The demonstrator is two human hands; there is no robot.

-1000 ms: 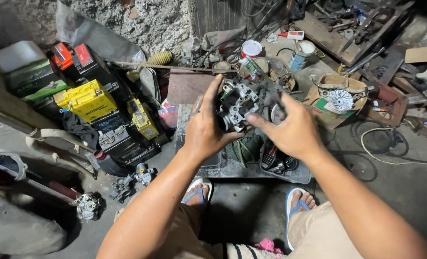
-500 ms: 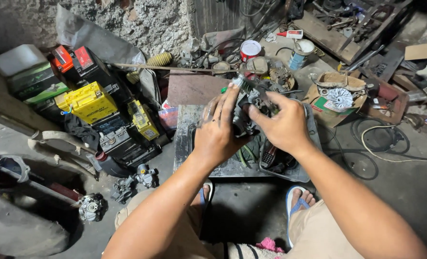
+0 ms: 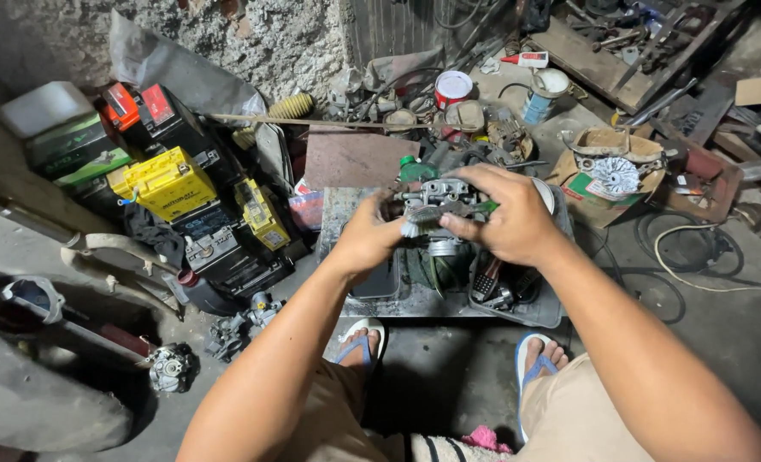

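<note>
A grey metal engine part, like a carburetor [image 3: 436, 204], is held up in front of me over a low grey tray [image 3: 530, 312]. My left hand [image 3: 365, 238] grips its left side from below. My right hand [image 3: 504, 214] closes over its top and right side, with the fingers curled round the body. Most of the part's right half is hidden by my right hand. Under it in the tray lie green-handled tools and dark small parts [image 3: 496, 287].
Yellow and black batteries [image 3: 168, 181] are stacked at the left by the rough wall. A cardboard box with a white finned wheel [image 3: 613, 174] sits at the right. Tins, wires and metal scrap crowd the back. My sandalled feet [image 3: 536, 359] rest on the concrete floor.
The part has been turned in my hands and lowered a little. My right hand has shifted from its right side to over its top; the left hand moved lower.
</note>
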